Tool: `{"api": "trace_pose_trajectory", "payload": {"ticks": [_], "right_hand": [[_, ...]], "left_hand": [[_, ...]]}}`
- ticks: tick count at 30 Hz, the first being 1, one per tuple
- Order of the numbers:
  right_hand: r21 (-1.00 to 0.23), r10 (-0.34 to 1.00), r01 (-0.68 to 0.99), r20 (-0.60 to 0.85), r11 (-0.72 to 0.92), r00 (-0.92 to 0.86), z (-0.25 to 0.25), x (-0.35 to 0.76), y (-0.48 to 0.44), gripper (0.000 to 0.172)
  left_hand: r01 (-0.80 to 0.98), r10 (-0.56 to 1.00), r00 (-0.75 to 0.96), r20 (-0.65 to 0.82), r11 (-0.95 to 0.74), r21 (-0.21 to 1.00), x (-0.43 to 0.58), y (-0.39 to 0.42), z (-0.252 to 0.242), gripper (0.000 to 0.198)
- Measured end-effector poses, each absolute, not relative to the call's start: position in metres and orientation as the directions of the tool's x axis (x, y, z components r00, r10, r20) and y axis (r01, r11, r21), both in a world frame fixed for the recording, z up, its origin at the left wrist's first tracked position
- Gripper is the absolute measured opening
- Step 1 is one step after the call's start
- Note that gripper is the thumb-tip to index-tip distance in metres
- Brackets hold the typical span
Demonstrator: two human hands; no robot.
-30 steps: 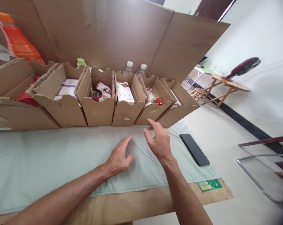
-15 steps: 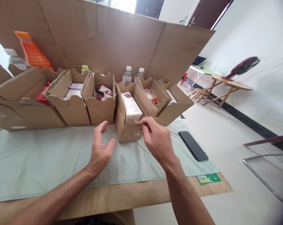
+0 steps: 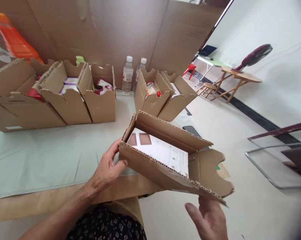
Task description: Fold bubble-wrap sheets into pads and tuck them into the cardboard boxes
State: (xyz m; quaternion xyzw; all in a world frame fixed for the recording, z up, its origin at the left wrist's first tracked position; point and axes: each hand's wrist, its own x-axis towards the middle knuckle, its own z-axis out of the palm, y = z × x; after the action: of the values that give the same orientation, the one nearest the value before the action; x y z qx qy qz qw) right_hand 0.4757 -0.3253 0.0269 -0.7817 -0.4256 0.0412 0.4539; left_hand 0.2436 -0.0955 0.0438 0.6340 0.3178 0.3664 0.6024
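Observation:
A long cardboard box [image 3: 155,168] lies slantwise over the table's front right part, its open top facing up. Inside it is a white carton [image 3: 162,153] with brown squares at one end. My left hand [image 3: 108,170] grips the box's left end, fingers behind it and thumb in front. At the box's near right end is my right hand [image 3: 209,216], its fingers reaching under the lower edge and its thumb apart; the fingertips are partly hidden.
Behind stand more cardboard boxes [image 3: 103,108] with packets, two clear bottles [image 3: 127,75] and an orange bottle [image 3: 18,41] before a tall cardboard panel [image 3: 98,36]. A phone [image 3: 191,130] lies partly hidden behind the held box.
The box with the white carton has come out of the row, toward me and to the right, and turned sideways. My left hand has taken hold of it; my right hand has moved down and right.

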Motion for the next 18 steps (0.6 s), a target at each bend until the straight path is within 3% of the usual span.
{"api": "trace_pose_trajectory", "payload": {"ticks": [3, 5, 11, 14, 18], "right_hand": [[-0.654, 0.701, 0.708, 0.372, -0.267, 0.608, 0.024, 0.468, -0.293, 0.048], [-0.633, 0.735, 0.753, 0.422, -0.180, 0.530, 0.034, 0.458, -0.261, 0.038], [-0.695, 0.902, 0.709, 0.374, 0.121, 0.213, 0.059, 0.423, -0.138, 0.034], [-0.729, 0.916, 0.661, 0.368, 0.180, 0.157, 0.051, 0.412, -0.090, 0.035], [-0.741, 0.918, 0.657, 0.345, 0.137, 0.198, 0.025, 0.408, -0.070, 0.041]], "left_hand": [[-0.025, 0.906, 0.415, 0.083, -0.080, 0.996, 0.229, -0.107, 0.043, 0.050], [0.012, 0.951, 0.298, 0.086, -0.094, 0.995, 0.210, -0.110, 0.040, 0.046], [0.120, 0.984, -0.089, 0.157, -0.146, 0.982, 0.147, -0.078, 0.035, 0.050], [0.192, 0.971, -0.110, 0.212, -0.188, 0.963, 0.135, -0.047, 0.031, 0.053], [0.217, 0.979, -0.065, 0.195, -0.177, 0.960, 0.133, -0.022, 0.017, 0.058]]}}
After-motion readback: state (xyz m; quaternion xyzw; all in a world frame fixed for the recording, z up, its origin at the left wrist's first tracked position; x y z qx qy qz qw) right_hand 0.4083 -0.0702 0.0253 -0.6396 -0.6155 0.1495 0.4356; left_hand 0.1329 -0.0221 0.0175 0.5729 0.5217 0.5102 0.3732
